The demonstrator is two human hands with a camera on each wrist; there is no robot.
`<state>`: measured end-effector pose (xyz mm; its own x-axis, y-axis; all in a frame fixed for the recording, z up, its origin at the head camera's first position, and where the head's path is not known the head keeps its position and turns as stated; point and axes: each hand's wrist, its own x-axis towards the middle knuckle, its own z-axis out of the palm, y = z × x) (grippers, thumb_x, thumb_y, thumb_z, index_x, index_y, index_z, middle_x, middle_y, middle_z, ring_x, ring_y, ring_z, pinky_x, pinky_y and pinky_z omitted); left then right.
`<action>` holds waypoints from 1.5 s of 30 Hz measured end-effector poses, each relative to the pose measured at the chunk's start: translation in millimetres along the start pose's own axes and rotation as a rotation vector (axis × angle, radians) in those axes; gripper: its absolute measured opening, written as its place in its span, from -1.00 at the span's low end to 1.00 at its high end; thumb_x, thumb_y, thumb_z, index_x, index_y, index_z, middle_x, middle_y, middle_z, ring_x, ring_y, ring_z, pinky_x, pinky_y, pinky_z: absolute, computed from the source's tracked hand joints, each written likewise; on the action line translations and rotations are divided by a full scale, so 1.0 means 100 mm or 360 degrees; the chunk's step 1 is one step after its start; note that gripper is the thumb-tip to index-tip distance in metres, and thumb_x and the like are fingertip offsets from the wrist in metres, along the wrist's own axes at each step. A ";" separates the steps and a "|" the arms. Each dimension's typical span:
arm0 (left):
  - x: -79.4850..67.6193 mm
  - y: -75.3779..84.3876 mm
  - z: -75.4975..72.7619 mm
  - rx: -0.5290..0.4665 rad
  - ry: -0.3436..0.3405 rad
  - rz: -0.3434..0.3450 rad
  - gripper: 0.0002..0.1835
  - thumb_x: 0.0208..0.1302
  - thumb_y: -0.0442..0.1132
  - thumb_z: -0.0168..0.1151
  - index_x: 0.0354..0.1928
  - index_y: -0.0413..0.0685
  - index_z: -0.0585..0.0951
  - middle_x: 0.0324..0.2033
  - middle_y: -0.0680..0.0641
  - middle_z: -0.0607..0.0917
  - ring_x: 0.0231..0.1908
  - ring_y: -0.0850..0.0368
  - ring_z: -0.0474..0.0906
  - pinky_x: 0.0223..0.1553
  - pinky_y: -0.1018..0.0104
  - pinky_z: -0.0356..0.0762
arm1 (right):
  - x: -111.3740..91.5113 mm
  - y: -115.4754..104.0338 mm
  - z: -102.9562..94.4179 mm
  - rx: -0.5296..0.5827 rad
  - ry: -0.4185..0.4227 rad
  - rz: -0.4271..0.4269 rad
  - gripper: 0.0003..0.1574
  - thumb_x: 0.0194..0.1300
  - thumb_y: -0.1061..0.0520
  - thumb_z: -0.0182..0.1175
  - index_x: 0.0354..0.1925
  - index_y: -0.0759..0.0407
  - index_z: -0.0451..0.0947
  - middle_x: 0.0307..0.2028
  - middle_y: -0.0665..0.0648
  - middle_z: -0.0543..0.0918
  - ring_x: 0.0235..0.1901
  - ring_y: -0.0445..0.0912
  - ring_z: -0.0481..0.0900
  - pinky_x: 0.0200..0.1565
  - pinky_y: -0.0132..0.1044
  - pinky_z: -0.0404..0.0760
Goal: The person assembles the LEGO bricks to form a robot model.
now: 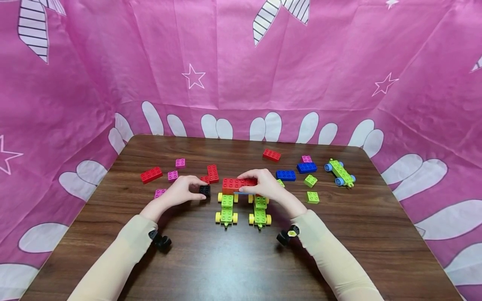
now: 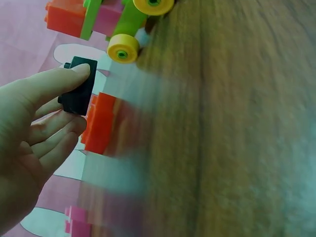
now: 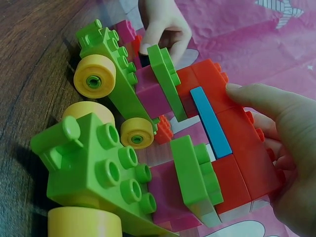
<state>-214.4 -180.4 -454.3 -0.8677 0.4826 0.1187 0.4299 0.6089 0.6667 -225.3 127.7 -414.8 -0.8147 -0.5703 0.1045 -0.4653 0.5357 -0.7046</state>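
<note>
My left hand [image 1: 180,191] pinches a small black brick [image 1: 204,191] between thumb and fingers, close over the table at the left of a brick build. The right hand [image 1: 266,184] grips the red bricks [image 1: 230,184] across the top of this build, thumb on the near side and fingers behind. Two green wheeled bases [image 1: 226,215] with yellow wheels [image 3: 95,76] stand side by side below. In the right wrist view, a magenta brick [image 3: 170,190] and a thin green plate [image 3: 190,173] sit between base and red bricks. A flat blue piece [image 3: 211,122] spans beneath the red.
Loose red bricks [image 1: 151,174] and pink bricks [image 1: 180,163] lie at the left. Toward the right are blue bricks [image 1: 285,175], small lime bricks [image 1: 312,197] and another lime wheeled base [image 1: 340,173] with blue wheels. Pink cloth [image 1: 233,62] hangs behind the table.
</note>
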 end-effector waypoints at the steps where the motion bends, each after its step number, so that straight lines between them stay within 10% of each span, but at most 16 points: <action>1: 0.01 0.02 -0.01 -0.0006 0.0008 0.0009 -0.59 0.05 -0.19 0.48 -0.04 -0.19 0.68 -0.17 -0.12 0.72 -0.16 0.04 0.63 -0.08 0.10 0.62 | 0.00 0.00 0.00 0.0000 0.0000 -0.0001 -0.58 0.17 0.02 0.38 0.00 0.11 0.66 -0.08 0.07 0.72 -0.16 -0.11 0.60 -0.10 -0.22 0.60; 45: 0.21 0.45 -0.09 -0.0241 0.0157 0.0109 -0.54 0.09 -0.14 0.46 0.06 -0.05 0.65 -0.04 -0.07 0.71 0.03 0.01 0.60 0.10 -0.03 0.52 | 0.01 0.01 0.01 0.0021 0.0019 -0.0014 -0.56 0.16 0.00 0.39 -0.01 0.12 0.66 -0.11 0.08 0.73 -0.18 -0.11 0.61 -0.12 -0.22 0.62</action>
<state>-215.5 -148.8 -415.0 -0.8613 0.4511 0.2339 0.4525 0.4715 0.7569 -225.7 127.2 -415.7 -0.8148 -0.5675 0.1189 -0.4678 0.5223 -0.7130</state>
